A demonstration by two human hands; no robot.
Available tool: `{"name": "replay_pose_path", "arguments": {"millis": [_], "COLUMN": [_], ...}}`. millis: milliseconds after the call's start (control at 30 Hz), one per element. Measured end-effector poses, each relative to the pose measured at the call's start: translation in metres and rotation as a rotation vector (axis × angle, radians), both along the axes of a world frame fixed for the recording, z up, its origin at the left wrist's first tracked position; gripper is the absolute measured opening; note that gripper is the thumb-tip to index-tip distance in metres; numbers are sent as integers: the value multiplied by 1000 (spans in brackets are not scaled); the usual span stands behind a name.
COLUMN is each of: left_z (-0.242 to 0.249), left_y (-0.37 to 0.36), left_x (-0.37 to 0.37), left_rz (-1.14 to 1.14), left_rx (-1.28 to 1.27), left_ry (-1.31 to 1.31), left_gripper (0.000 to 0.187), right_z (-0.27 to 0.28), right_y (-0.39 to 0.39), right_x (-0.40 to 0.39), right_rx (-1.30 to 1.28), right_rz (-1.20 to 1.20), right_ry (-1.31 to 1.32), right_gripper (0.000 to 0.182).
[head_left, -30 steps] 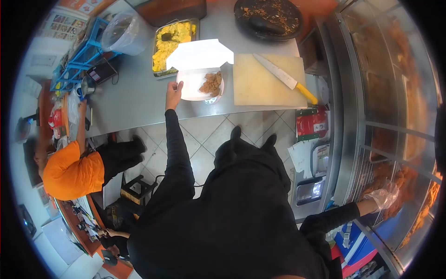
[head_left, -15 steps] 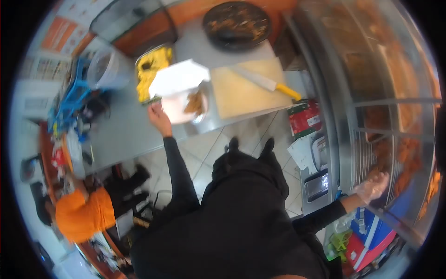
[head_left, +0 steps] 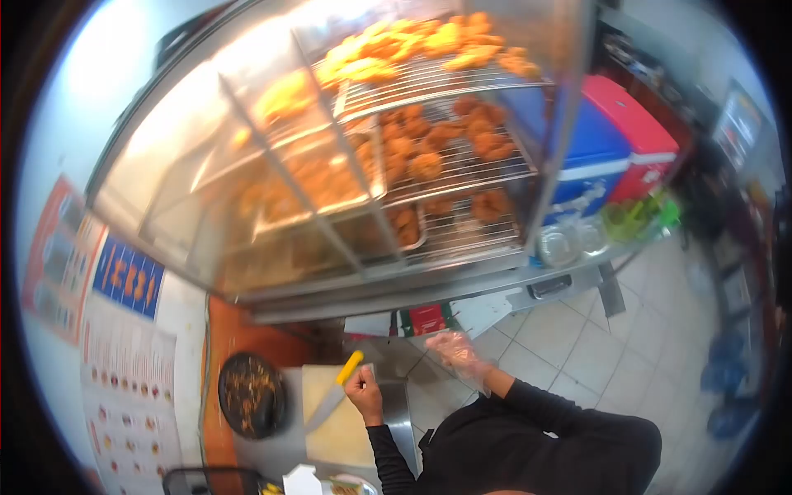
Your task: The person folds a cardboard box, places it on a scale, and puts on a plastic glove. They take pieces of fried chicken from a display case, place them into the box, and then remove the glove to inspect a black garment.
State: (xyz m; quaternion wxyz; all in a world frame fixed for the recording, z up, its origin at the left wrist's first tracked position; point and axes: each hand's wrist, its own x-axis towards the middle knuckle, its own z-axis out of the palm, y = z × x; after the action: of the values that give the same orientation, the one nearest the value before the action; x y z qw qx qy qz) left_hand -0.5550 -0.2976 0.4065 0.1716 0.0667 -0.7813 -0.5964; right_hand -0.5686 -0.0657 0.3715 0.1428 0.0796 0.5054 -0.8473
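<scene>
My left hand (head_left: 364,398) is bare and closed, with no object showing in it. It is over the edge of a cutting board (head_left: 318,381), close to the yellow handle of a knife (head_left: 351,366). The knife's blade lies across the board. My right hand (head_left: 459,356) wears a clear plastic glove and is held out below the front of a glass display cabinet (head_left: 388,289). Its fingers look loosely apart and I see nothing in them. Fried chicken pieces (head_left: 425,163) rest on wire racks (head_left: 462,177) inside the cabinet.
A black pan (head_left: 252,396) with food bits stands on the metal counter (head_left: 396,412). Part of a white box (head_left: 303,480) shows at the bottom edge. Blue (head_left: 590,148) and red (head_left: 639,132) coolers stand right of the cabinet, near plastic containers (head_left: 561,243).
My view has swung right to face the cabinet. My right hand has come away from the cabinet's racks. My left hand has left the white box and is near the knife.
</scene>
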Motion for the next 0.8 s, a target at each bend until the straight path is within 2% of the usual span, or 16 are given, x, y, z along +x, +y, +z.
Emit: {"name": "replay_pose_path", "arguments": {"millis": [33, 100, 133, 167, 233, 367, 400, 500, 567, 633, 800], "left_z": [7, 32, 46, 63, 108, 171, 176, 176, 179, 176, 174], "left_y": [16, 51, 70, 83, 113, 150, 158, 169, 175, 178, 174], "left_x": [-17, -49, -64, -80, -109, -154, -163, -184, -185, -189, -198], "left_rz": [-66, -125, -124, -184, -213, -277, -272, -276, -287, -308, -238], "left_rx": [-11, 34, 91, 85, 242, 295, 322, 296, 297, 306, 304], "left_ry": [11, 88, 149, 229, 200, 251, 272, 228, 185, 212, 174], "left_gripper": [41, 41, 42, 30, 17, 35, 44, 50, 50, 51, 47], "right_z": [8, 24, 10, 11, 19, 14, 12, 0, 2, 8, 15], "right_y": [10, 32, 47, 60, 84, 132, 144, 164, 168, 171, 161], "right_x": [-1, -3, -5, -9, -17, -29, -31, -47, -54, -62, -77], "right_rx": [-6, 146, -63, -64, 165, 77, 64, -29, -105, -4, -20], "right_rz": [-54, -116, -178, -215, -289, -366, -356, -351, -351, -313, -290], "right_ry": [7, -27, 121, 129, -16, -43, -61, -13, 33, 119, 105], "right_gripper": [23, 20, 20, 20, 22, 23, 24, 25, 25, 25, 22]}}
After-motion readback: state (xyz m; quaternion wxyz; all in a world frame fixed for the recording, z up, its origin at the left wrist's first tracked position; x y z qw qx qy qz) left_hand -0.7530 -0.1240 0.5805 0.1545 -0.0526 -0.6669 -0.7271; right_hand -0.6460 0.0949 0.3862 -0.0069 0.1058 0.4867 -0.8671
